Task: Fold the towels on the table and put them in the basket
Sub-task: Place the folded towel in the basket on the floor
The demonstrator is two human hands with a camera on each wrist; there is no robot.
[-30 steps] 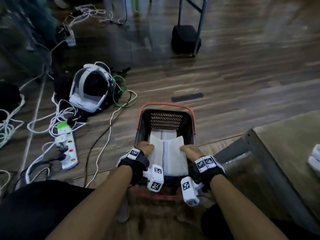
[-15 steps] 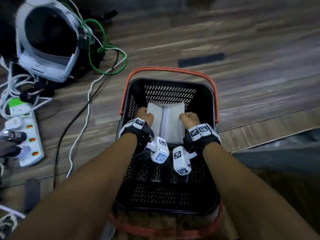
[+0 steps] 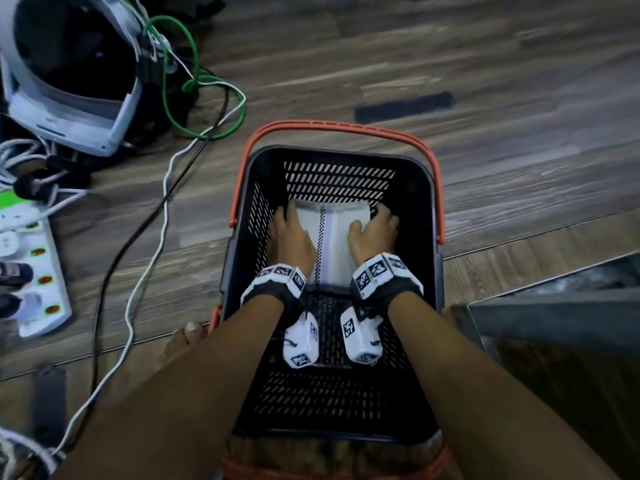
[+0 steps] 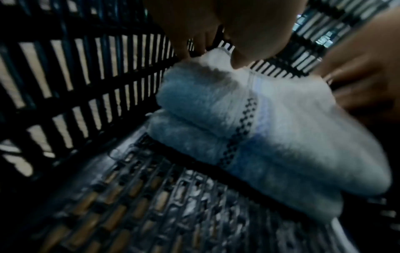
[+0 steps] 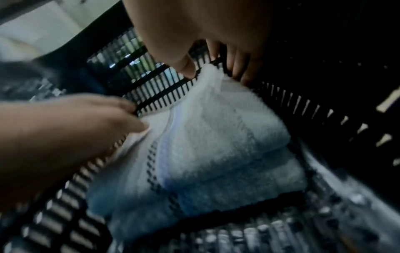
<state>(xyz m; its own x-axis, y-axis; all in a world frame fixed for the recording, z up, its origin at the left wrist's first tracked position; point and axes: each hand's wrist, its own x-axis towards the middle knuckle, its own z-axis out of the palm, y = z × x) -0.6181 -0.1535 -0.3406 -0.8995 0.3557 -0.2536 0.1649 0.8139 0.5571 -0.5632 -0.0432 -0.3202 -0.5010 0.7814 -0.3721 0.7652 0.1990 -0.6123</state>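
Both grips grasp 1 folded towel by its side edges, left hand and right hand, deep inside the black basket on the floor.

Head view: towel sits at the basket's far end, close to the slotted far wall. A headset, cables and a power strip lie on the floor to the left.

Left wrist view: thumb and fingers pinch the towel's far corner; a second folded towel lies under it on the basket bottom.

Right wrist view: same pinch at the opposite corner; the 2 towels are stacked.

Step judged: placing. Next move calls for letting go with both grips and lifting clear without dragging the fold open.

Against 0.5 s ago: hands reach lower and farther into the basket, with the towel now down on the stack.
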